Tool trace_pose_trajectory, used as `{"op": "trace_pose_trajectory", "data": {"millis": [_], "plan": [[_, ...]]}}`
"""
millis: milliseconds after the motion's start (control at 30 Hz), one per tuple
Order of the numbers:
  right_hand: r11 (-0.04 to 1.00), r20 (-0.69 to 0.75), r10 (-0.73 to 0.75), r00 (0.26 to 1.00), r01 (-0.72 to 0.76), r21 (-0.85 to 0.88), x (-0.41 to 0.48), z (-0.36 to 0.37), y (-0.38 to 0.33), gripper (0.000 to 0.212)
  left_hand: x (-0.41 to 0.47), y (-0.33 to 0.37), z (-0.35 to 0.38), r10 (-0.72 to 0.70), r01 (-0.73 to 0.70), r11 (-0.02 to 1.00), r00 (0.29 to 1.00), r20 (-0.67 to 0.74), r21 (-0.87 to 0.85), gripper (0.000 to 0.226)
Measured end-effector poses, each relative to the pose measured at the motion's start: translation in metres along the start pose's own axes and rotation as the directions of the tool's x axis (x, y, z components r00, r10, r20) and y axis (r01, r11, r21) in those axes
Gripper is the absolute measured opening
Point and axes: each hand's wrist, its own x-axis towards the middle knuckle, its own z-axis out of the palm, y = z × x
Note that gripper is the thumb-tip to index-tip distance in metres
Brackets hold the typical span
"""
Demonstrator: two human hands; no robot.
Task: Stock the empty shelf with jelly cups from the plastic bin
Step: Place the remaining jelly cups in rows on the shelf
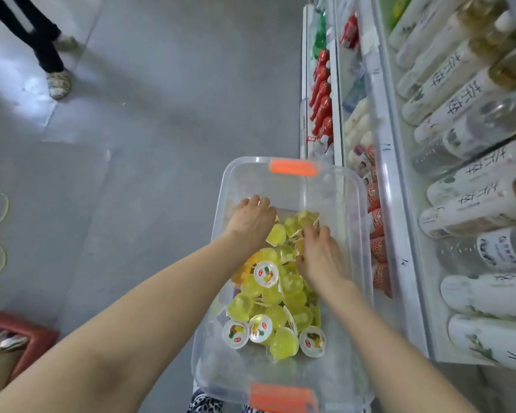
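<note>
My left hand (pixel 252 219) and right hand (pixel 320 254) are down on the jelly cups (pixel 280 317); most of the pile lies toward me. Can't tell if either's gripping.

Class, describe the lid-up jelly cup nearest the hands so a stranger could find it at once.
Find the clear plastic bin with orange handles beside the shelves. In its yellow heap, look just left of the right hand. That jelly cup shows a white printed lid; its neighbours show only yellow sides.
</note>
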Motion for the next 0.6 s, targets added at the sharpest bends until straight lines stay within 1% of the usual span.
{"op": "trace_pose_trajectory", "data": {"millis": [67,133,200,333,433,500,600], "plan": [[0.999,-0.008,0.005,1.0,-0.004,0.036,-0.006,0.004,0.006,0.054,0.022,-0.001,0.006,-0.033,0.023,0.996,0.994,0.107,0.09,0.055],[0.997,-0.019,0.017,1.0,-0.015,0.071,-0.01,0.008,0.012,0.056,0.037,-0.002,0.016,-0.056,0.025,0.982,0.985,0.161,0.186,0.052],[0.996,-0.038,0.025,0.999,-0.021,0.088,-0.009,0.012,0.017,0.056,0.046,-0.002,0.023,-0.053,0.01,0.97,0.984,0.172,0.242,0.048],[0.996,-0.04,0.012,0.999,-0.008,0.094,-0.006,0.016,0.019,0.054,0.053,0.0,0.029,-0.027,-0.022,0.942,0.989,0.142,0.334,0.047],[0.995,-0.052,0.001,0.999,0.004,0.104,-0.005,0.014,0.017,0.05,0.052,0.004,0.03,-0.029,-0.021,0.934,0.991,0.134,0.357,0.047],[0.994,-0.057,-0.001,0.998,0.007,0.109,-0.006,0.013,0.017,0.048,0.049,0.006,0.026,-0.038,-0.007,0.941,0.991,0.125,0.34,0.047],[0.99,-0.059,0.007,0.998,0.001,0.14,-0.008,0.011,0.015,0.049,0.042,0.006,0.015,-0.052,0.027,0.977,0.992,0.112,0.213,0.046]]}}
